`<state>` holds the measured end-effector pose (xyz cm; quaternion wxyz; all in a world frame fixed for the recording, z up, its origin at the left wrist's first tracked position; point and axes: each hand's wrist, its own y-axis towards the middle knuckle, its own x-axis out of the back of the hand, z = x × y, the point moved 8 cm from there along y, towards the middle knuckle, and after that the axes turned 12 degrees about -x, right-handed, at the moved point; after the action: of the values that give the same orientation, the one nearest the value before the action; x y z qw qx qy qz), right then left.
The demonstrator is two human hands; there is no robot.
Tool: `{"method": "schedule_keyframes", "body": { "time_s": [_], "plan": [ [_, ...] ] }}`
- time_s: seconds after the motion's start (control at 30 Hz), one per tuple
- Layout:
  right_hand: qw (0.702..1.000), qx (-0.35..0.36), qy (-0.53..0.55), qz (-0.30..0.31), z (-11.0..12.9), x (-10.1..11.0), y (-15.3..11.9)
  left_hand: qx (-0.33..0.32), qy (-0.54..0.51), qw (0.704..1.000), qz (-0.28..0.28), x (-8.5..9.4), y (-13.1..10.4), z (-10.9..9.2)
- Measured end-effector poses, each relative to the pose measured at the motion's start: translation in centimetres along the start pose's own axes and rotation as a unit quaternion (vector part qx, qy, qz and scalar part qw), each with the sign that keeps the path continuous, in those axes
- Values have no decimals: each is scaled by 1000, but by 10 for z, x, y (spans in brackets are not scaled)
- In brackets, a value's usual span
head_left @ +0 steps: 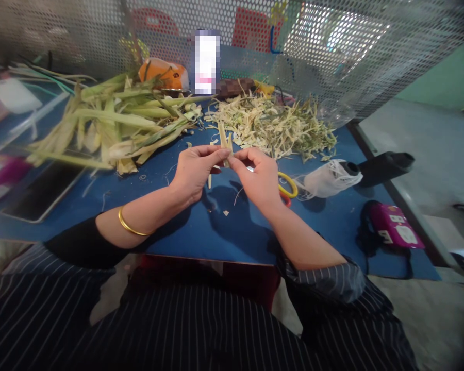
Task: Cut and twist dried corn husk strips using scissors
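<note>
In the middle of the head view, my left hand [191,174] and my right hand [258,178] meet fingertip to fingertip. Both pinch a small pale strip of corn husk [222,136], whose split ends point up and away from me. Its lower part is hidden by my fingers. Scissors [290,185] with yellow and red handles lie partly covered by my right hand. Beyond my left hand is a heap of long green-yellow corn husks [116,118]. A pile of short cut husk pieces [270,123] spreads out past my right hand.
A white thread spool [328,179] and a black cone [388,167] lie at right, near a purple box [396,226]. A lit phone [205,62] stands at the back beside an orange packet [164,74]. Perforated metal panels border the blue table [232,239].
</note>
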<state>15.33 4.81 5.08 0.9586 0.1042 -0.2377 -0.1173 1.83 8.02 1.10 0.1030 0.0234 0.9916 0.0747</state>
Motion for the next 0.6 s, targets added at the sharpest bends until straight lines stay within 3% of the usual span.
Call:
{"method": "schedule_keyframes", "body": {
  "time_s": [0.23, 0.43, 0.6],
  "plan": [
    [996, -49, 43, 58, -16, -9, 4, 0, -9, 1000, 20, -2, 3, 2],
    [1000, 8, 0, 8, -3, -1, 2, 5, -13, 999, 39, -4, 2, 2],
    [1000, 23, -8, 0, 1, 0, 1, -20, -16, 998, 56, -9, -2, -5]
  ]
}}
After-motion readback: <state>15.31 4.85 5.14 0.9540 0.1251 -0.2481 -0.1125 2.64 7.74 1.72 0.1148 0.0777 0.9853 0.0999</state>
